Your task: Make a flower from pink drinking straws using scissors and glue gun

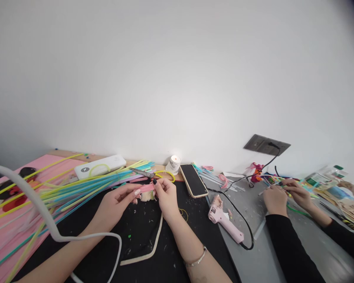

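Observation:
Between both hands, above a black mat (141, 243), is a pink pipe cleaner (146, 188), which looks folded or bundled. My left hand (115, 204) pinches its left end between thumb and fingers. At its right end my right hand (166, 196) is closed on it, thumb and fingertip together. A cream tufted piece (147, 196) shows just below the pink one; whether a hand holds it I cannot tell. Scissors (149, 173) with yellow handles lie right behind my fingers. A bent cream pipe cleaner (153, 249) rests on the mat below my right hand.
Long coloured pipe cleaners (91, 188) spread leftward, near a white power bank (100, 166). A white cable (47, 216) crosses the left foreground. Right of me are a candle (174, 163), a phone (194, 180), a corded pink glue gun (224, 220) and a co-worker's hands (275, 198).

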`<state>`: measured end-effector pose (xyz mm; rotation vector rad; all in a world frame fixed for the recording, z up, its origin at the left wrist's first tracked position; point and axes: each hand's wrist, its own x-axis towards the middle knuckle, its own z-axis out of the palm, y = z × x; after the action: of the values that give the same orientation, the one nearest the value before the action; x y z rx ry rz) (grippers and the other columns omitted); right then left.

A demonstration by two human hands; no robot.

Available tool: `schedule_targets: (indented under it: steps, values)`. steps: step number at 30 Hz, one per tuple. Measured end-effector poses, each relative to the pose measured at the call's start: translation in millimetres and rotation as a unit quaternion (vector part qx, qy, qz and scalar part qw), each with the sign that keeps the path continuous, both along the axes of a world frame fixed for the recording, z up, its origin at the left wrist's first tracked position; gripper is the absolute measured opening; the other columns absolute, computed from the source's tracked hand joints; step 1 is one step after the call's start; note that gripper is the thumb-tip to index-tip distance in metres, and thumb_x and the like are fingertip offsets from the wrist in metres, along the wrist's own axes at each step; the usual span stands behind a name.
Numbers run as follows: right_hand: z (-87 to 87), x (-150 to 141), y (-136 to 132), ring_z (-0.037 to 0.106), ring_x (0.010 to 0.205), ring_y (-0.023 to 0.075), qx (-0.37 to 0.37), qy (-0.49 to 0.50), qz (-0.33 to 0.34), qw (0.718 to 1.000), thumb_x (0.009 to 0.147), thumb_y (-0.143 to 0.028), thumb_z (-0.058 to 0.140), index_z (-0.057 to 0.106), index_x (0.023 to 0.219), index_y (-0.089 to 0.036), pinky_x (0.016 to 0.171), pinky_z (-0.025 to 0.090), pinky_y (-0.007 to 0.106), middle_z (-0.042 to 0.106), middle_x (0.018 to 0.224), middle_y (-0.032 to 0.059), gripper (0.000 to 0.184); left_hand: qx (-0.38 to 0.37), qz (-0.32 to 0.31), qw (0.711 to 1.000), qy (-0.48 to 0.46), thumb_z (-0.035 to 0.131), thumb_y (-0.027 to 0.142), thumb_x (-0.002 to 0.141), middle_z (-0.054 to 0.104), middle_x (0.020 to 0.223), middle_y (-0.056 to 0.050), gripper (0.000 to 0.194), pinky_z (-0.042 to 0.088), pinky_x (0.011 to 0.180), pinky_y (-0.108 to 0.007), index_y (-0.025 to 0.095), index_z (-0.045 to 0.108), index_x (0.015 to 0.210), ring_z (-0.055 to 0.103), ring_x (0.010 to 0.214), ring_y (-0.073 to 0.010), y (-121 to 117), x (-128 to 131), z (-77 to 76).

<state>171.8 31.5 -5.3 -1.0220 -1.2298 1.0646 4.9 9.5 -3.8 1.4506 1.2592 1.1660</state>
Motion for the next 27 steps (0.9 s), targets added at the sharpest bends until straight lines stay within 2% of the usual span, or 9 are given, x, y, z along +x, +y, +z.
schedule_targets:
  steps: [4,8,12,15,18,20,22,24,27]
  values:
    - [1.7,-0.4,-0.6,0.037,0.045,0.0094,0.002,0.006,0.002,1.000,0.077,-0.041,0.062,0.054,0.064,-0.019,0.046,0.031,0.022,0.045,0.051,-0.0063,0.026,0.004,0.008,1.000,0.000,0.062,0.041,0.080,0.068,0.072,-0.001,0.026,0.049,0.072,-0.033,0.024,0.071,0.097,0.061,0.072,-0.0221,-0.3,0.2,0.3]
    - [2.7,-0.8,-1.2,0.041,0.047,0.0100,0.004,0.013,0.010,1.000,0.076,-0.041,0.063,0.057,0.069,-0.019,0.048,0.035,0.023,0.049,0.053,-0.0052,0.023,-0.016,0.008,0.994,-0.106,0.070,0.040,0.075,0.072,0.088,-0.002,0.046,0.053,0.076,-0.033,0.023,0.060,0.117,0.066,0.079,-0.0222,-1.2,3.2,1.1]
    - [2.5,-3.1,-3.1,0.047,0.049,0.0116,-0.004,0.026,0.047,0.999,0.075,-0.040,0.065,0.060,0.076,-0.020,0.051,0.041,0.025,0.054,0.058,-0.0034,0.020,-0.012,0.015,0.993,-0.114,0.072,0.041,0.073,0.072,0.100,-0.005,0.037,0.052,0.083,-0.034,0.019,0.065,0.103,0.065,0.092,-0.0248,-1.8,3.4,6.0]
    - [2.4,-4.4,-4.8,0.050,0.050,0.0126,-0.003,0.035,0.074,0.997,0.075,-0.038,0.067,0.062,0.080,-0.021,0.052,0.044,0.026,0.056,0.060,-0.0029,0.018,-0.017,0.030,0.992,-0.125,0.069,0.044,0.074,0.071,0.098,-0.006,0.041,0.053,0.080,-0.035,0.018,0.064,0.105,0.066,0.086,-0.0238,-2.2,3.0,10.2]
    - [3.5,-3.1,-6.0,0.053,0.054,0.0130,0.025,0.014,0.090,0.996,0.077,-0.033,0.066,0.064,0.083,-0.021,0.055,0.046,0.026,0.059,0.067,-0.0013,0.014,-0.019,0.009,0.987,-0.161,0.070,0.045,0.072,0.071,0.092,-0.006,0.046,0.054,0.073,-0.035,0.017,0.063,0.107,0.065,0.074,-0.0201,-1.7,3.1,8.3]
    - [5.0,-0.4,-7.0,0.057,0.061,0.0141,0.046,-0.015,0.098,0.994,0.078,-0.029,0.065,0.066,0.088,-0.021,0.059,0.048,0.026,0.064,0.076,0.0010,0.013,-0.026,-0.004,0.988,-0.150,0.068,0.044,0.074,0.068,0.075,-0.003,0.036,0.052,0.069,-0.033,0.015,0.067,0.095,0.062,0.066,-0.0180,-1.0,3.0,4.2]
    - [6.8,4.3,-8.7,0.060,0.069,0.0154,0.057,-0.035,0.101,0.993,0.077,-0.026,0.064,0.066,0.095,-0.022,0.062,0.049,0.026,0.066,0.083,0.0024,0.019,-0.042,-0.016,0.985,-0.164,0.068,0.041,0.075,0.068,0.074,-0.003,0.030,0.052,0.070,-0.031,0.016,0.067,0.092,0.062,0.068,-0.0172,-0.8,2.9,1.0]
    - [8.9,11.9,-11.5,0.062,0.072,0.0162,0.066,-0.058,0.076,0.993,0.077,-0.026,0.064,0.064,0.102,-0.022,0.064,0.050,0.027,0.068,0.086,0.0031,0.026,-0.069,-0.017,0.978,-0.194,0.070,0.039,0.074,0.068,0.076,-0.003,0.028,0.052,0.072,-0.031,0.017,0.066,0.092,0.063,0.069,-0.0167,-1.5,3.3,1.1]
    - [13.1,31.6,-17.7,0.061,0.067,0.0159,0.088,-0.146,-0.048,0.984,0.080,-0.031,0.057,0.065,0.091,-0.019,0.059,0.048,0.026,0.069,0.081,0.0034,0.018,-0.095,-0.020,0.969,-0.229,0.074,0.038,0.071,0.069,0.076,-0.002,0.030,0.052,0.076,-0.034,0.018,0.062,0.091,0.065,0.070,-0.0172,-4.4,4.6,6.8]
